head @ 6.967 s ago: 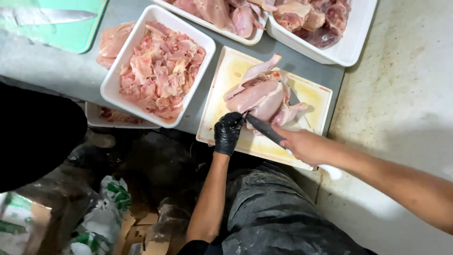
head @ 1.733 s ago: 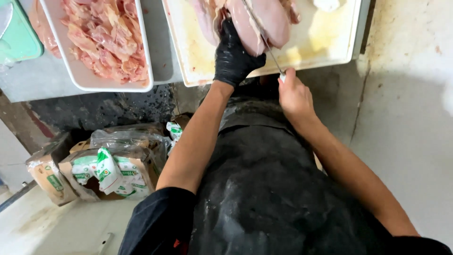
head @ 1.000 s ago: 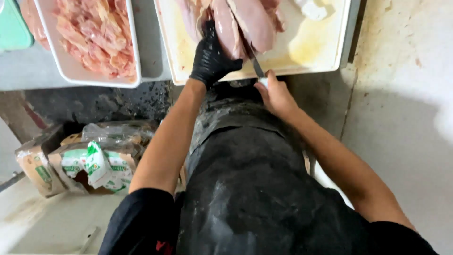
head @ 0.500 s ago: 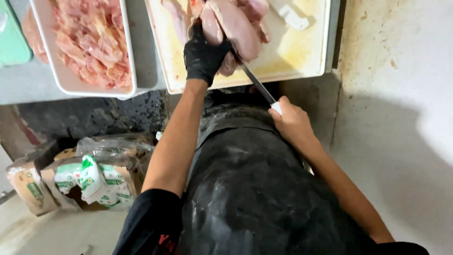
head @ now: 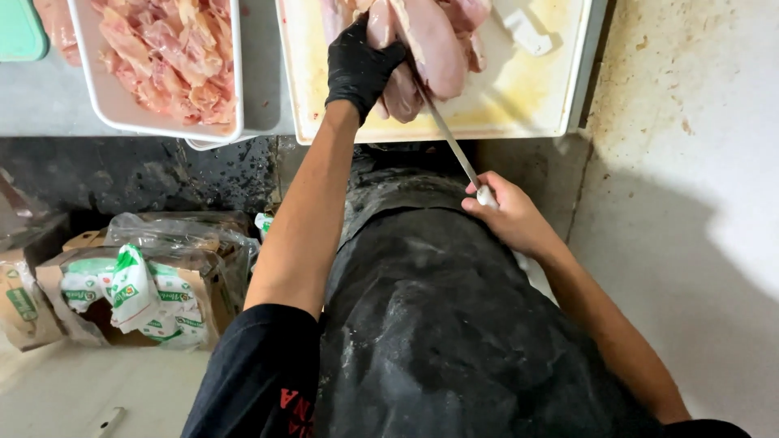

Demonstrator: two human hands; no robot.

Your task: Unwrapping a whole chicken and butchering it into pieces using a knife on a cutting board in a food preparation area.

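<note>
Raw chicken pieces lie on a pale yellow cutting board at the top of the view. My left hand, in a black glove, presses down on the chicken at its near edge. My bare right hand grips the white handle of a long thin knife. The blade slants up and left, its tip going under the meat beside my gloved fingers. My right hand sits off the board, in front of my black apron.
A white tray of cut chicken pieces stands left of the board on a grey counter. A green board corner shows at top left. Below the counter sit cardboard boxes with white and green plastic bags. A pale wall runs on the right.
My right hand has drawn the knife back toward my body, off the board's edge. My gloved left hand stays pressed on the chicken. The view shifted a little.
</note>
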